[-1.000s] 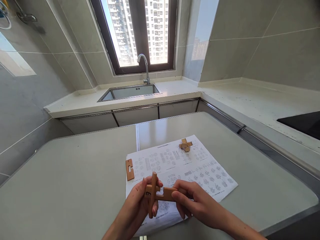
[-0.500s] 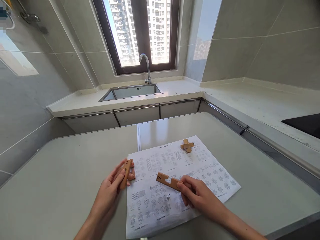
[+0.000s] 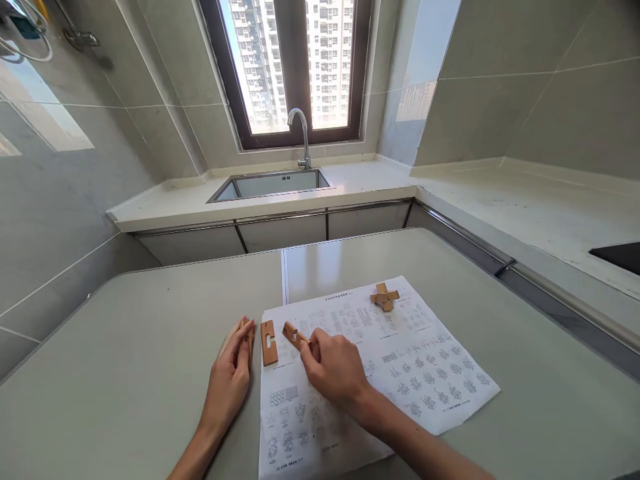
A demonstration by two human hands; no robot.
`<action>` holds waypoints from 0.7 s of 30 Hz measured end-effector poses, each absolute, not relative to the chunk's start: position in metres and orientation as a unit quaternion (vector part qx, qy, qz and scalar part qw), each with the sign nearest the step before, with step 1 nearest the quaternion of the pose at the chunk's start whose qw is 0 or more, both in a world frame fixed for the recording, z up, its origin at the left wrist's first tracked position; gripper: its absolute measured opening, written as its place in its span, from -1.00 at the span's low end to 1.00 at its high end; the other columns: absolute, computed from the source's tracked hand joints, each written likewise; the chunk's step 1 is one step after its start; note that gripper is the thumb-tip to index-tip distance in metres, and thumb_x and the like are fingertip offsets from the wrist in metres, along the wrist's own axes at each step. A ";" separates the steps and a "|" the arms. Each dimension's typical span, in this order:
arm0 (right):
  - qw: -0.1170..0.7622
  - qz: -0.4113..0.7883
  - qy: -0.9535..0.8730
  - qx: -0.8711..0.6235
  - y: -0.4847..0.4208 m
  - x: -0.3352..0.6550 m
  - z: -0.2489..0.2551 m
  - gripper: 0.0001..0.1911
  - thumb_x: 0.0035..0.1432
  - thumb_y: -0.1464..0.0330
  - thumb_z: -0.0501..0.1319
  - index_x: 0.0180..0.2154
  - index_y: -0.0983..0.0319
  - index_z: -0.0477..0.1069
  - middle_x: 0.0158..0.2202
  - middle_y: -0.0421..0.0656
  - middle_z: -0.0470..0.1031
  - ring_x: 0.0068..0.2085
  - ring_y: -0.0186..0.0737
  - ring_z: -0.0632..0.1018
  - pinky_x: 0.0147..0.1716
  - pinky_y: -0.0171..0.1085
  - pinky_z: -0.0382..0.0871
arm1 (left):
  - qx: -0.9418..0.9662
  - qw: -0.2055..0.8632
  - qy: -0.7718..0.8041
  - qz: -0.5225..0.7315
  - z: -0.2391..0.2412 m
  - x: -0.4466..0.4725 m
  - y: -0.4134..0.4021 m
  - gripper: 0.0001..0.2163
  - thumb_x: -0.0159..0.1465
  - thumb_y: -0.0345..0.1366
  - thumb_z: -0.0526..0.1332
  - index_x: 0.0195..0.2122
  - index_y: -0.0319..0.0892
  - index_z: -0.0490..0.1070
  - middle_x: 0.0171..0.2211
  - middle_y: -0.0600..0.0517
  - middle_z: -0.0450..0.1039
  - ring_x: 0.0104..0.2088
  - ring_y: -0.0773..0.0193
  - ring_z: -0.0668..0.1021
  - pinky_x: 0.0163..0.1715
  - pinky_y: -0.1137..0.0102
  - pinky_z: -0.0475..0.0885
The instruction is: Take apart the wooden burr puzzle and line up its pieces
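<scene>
My left hand (image 3: pixel 231 367) is closed round a brown notched wooden puzzle piece (image 3: pixel 249 337), seen nearly edge-on just left of the paper. Beside it, a second notched wooden piece (image 3: pixel 269 352) lies flat on the paper's left edge, untouched. My right hand (image 3: pixel 336 365) pinches one end of a third notched wooden piece (image 3: pixel 294 333), its marked end pointing up and left. The printed sheet (image 3: pixel 345 460) beneath carries rows of small line diagrams. An assembled wooden cross (image 3: pixel 385 297) rests near the sheet's top right.
A pale table (image 3: pixel 150 373) with rounded far corners bears the sheet. Past it are a white counter (image 3: pixel 365 175) with a sink (image 3: pixel 270 183) and a faucet (image 3: pixel 301 137) under a window. A dark panel (image 3: pixel 620 257) lies on the right counter.
My right hand has moved left and up with its piece. One piece that was at my left hand now lies on the paper. The view has shifted slightly.
</scene>
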State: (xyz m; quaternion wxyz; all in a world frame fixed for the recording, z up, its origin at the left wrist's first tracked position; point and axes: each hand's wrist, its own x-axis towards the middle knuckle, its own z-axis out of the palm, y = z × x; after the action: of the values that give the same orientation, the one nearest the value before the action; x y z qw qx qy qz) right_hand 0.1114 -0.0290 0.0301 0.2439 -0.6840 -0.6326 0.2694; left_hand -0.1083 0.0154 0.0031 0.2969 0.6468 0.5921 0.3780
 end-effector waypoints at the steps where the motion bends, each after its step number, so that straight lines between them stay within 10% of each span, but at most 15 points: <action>1: 0.224 0.258 -0.642 -0.686 -0.026 0.106 0.030 -0.71 0.45 0.27 0.10 -0.30 0.21 0.48 -0.38 -0.11 0.67 -0.36 -0.10 0.63 -0.42 -0.26 0.18 | 0.655 0.288 0.591 0.373 0.002 -0.109 0.015 -0.58 0.47 -0.09 0.05 0.26 -0.05 0.44 0.47 -0.07 0.20 0.48 0.00 0.23 0.46 -0.01 0.14; 21: 0.028 0.208 -0.759 -0.616 0.003 0.063 0.044 -0.64 0.54 0.32 -0.01 0.00 0.33 0.51 -0.12 0.15 0.70 -0.10 0.12 0.72 -0.16 -0.07 0.48 | 0.728 0.213 0.554 0.343 -0.009 -0.105 0.012 -0.62 0.48 -0.32 -0.05 0.17 -0.05 0.47 0.47 -0.11 0.13 0.42 -0.04 0.34 0.33 -0.06 0.39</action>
State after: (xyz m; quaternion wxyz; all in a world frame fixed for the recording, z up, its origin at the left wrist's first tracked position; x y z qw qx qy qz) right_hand 0.0627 0.0027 0.0445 0.0283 -0.6162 -0.7590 0.2085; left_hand -0.1051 0.0119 -0.0093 0.2133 0.7281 0.5540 0.3427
